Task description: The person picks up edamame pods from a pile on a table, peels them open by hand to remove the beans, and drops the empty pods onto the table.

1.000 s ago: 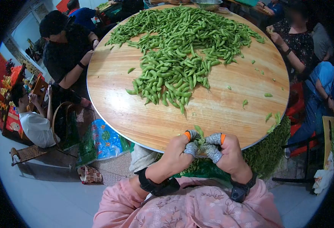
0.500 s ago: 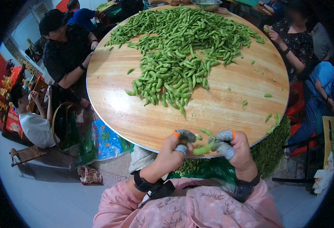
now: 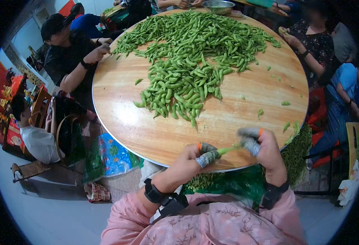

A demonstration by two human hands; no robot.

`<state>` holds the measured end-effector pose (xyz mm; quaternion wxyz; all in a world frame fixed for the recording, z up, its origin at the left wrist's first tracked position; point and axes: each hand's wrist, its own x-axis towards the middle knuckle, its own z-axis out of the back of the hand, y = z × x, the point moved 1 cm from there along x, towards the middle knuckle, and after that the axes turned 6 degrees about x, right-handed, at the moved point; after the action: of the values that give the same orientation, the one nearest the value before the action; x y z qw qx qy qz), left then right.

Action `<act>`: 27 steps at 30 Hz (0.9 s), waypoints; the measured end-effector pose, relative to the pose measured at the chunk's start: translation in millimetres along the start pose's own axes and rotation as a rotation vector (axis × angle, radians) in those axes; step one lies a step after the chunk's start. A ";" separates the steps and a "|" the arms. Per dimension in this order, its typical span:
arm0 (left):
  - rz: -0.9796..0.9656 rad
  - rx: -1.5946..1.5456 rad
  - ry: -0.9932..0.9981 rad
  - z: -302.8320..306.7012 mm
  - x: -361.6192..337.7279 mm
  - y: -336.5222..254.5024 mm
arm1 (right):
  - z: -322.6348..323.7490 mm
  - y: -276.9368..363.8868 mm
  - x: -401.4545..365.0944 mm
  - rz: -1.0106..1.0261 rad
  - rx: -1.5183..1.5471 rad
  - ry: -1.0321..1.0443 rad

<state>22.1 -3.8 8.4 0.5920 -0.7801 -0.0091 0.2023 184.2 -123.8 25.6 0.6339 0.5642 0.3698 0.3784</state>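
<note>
My left hand [image 3: 193, 159], with grey finger covers on thumb and finger, pinches a green pod [image 3: 225, 150] over the near edge of the round wooden table [image 3: 122, 110]. The pod's tip points right. Just right of it is my right hand [image 3: 263, 149], also with grey finger covers, raised above the table edge and blurred by motion. Whether its fingertips hold anything is too smeared to tell. Beyond both hands lies a large heap of green pods [image 3: 187, 77], with a few loose pods on the right side of the tabletop.
Shelled beans [image 3: 200, 182] lie on green plastic below the table edge. Stripped pods [image 3: 297, 159] are piled at the lower right. People sit around the table at the left and right. A metal bowl [image 3: 219, 7] stands at the far edge.
My right hand has moved up and right, away from my left hand. The pod once between both hands is gone from there; a pod now sticks out of my left fingers.
</note>
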 end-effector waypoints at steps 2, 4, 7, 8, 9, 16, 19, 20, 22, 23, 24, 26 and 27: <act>-0.092 0.019 -0.112 -1.9 -1.6 3.1 | 0.6 0.2 -3.7 0.133 -0.233 -0.323; -0.255 0.083 -0.296 -7.5 -6.1 4.1 | -1.6 -0.7 -16.8 0.049 -0.020 -0.183; -0.426 0.444 -0.347 -9.4 -10.5 1.9 | -23.2 -5.5 -22.1 -0.043 0.201 -0.038; -0.550 0.766 -0.373 -10.2 -11.7 0.1 | -29.3 -5.9 -22.3 -0.099 0.308 0.009; -0.547 0.766 -0.369 -10.7 -10.7 0.5 | -32.6 -6.4 -19.5 -0.085 0.457 0.069; -0.761 0.985 -0.387 -6.6 -12.6 8.7 | -40.1 -5.8 -20.7 -0.201 0.638 0.062; -0.775 0.999 -0.378 -6.9 -12.4 8.6 | -39.5 -7.2 -20.3 -0.200 0.616 0.050; -0.778 1.000 -0.378 -7.0 -12.4 8.9 | -39.1 -8.0 -20.4 -0.192 0.601 0.059; -0.791 1.012 -0.392 -7.4 -12.6 9.6 | -39.3 -9.0 -19.9 -0.184 0.587 0.068; -0.803 1.024 -0.406 -7.7 -12.8 9.8 | -39.6 -9.3 -19.7 -0.180 0.575 0.068; -0.802 1.024 -0.407 -8.2 -12.9 9.5 | -39.7 -9.6 -19.5 -0.176 0.563 0.067; -0.802 1.052 -0.441 -9.3 -13.8 8.6 | -39.8 -11.0 -19.5 -0.184 0.550 0.064; -0.801 1.052 -0.442 -9.5 -13.6 9.6 | -39.8 -11.8 -19.5 -0.192 0.536 0.059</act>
<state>10.6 -18.8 5.7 0.9045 -0.2668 -0.3174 0.0999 140.7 -124.9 11.1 0.4838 0.6628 0.5267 0.2217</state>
